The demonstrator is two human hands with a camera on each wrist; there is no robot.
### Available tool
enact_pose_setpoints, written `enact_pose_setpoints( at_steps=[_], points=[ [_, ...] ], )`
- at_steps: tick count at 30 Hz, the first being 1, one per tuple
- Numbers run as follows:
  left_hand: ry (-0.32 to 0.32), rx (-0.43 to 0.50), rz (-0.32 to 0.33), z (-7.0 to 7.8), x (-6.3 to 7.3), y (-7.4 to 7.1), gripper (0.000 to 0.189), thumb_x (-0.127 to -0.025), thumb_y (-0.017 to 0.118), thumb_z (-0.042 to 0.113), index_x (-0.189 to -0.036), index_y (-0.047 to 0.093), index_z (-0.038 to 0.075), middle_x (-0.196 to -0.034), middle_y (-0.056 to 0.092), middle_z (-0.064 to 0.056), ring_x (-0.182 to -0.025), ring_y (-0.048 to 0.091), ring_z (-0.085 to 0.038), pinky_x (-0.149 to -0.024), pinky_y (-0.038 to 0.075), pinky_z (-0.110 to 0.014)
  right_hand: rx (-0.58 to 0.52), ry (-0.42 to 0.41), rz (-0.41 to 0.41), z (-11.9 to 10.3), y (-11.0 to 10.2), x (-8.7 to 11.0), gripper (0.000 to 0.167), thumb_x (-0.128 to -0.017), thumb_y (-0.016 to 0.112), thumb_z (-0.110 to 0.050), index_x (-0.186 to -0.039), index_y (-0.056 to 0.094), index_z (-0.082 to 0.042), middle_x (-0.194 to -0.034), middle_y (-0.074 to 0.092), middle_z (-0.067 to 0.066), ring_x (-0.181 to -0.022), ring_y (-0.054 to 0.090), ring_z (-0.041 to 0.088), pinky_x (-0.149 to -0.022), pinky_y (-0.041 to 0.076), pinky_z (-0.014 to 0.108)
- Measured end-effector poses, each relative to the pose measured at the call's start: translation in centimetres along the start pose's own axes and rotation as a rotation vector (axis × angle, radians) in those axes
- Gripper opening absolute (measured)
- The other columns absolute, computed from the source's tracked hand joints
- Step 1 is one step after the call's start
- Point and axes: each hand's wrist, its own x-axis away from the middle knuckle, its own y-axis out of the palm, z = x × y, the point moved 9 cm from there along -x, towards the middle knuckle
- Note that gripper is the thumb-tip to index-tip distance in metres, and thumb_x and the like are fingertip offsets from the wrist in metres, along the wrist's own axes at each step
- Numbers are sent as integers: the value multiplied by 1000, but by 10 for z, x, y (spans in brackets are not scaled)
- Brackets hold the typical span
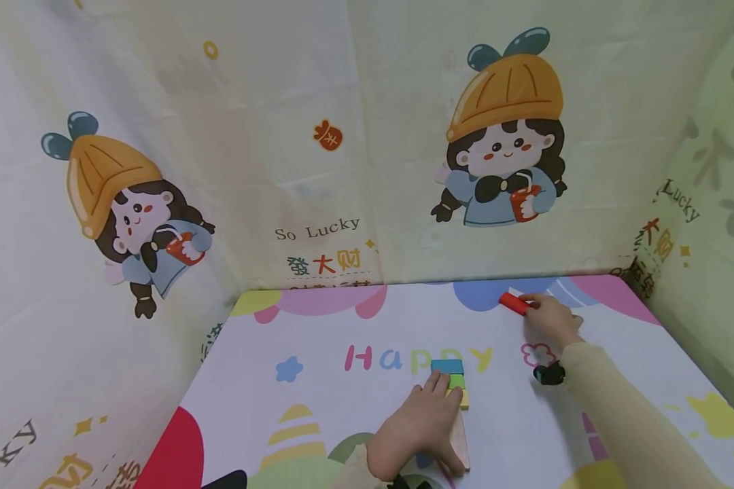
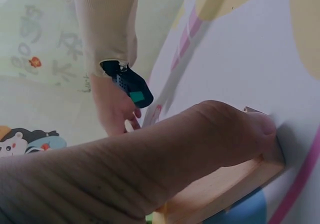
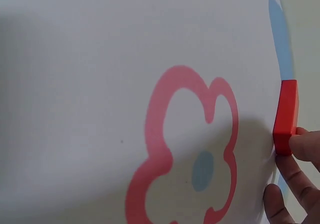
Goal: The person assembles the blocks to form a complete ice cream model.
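A red block (image 1: 514,303) is pinched by my right hand (image 1: 555,319) toward the far right part of the table. In the right wrist view the thumb and a finger press on one end of this red block (image 3: 286,116). My left hand (image 1: 416,428) rests with extended fingers along a line of blocks near the front middle. This line runs from a blue block (image 1: 447,367) through a green block (image 1: 457,382) and a yellow block (image 1: 464,399) to a long plain wooden block (image 1: 459,438). The left thumb (image 2: 220,129) lies at the wooden block's near end; the palm hides part of the line.
The table (image 1: 220,380) has a white printed cover with "Happy" lettering and coloured shapes. A printed cloth (image 1: 397,156) hangs behind it and at both sides. A dark object (image 1: 226,479) shows at the bottom edge, left of the left hand.
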Motion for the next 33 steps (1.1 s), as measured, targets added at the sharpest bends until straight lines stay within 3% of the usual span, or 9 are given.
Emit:
enact_pose_setpoints(
  at_steps=[8, 33],
  points=[
    [0, -11, 2, -1, 0, 0, 107, -60, 87, 73, -146, 47, 24, -162, 35, -3, -152, 33, -25, -110, 46, -42, 14, -35, -22, -6, 10, -3, 49, -97, 45, -17, -143, 57, -8, -131, 60, 32, -116, 51, 51, -89, 27, 72],
    [12, -20, 1, -1, 1, 2, 105, -62, 86, 73, -145, 46, 23, -163, 35, -5, -152, 33, -26, -108, 47, -42, 31, -97, -62, -40, 39, 2, 42, -97, 55, -16, -138, 64, -10, -138, 59, 29, -122, 51, 52, -94, 29, 71]
  ],
)
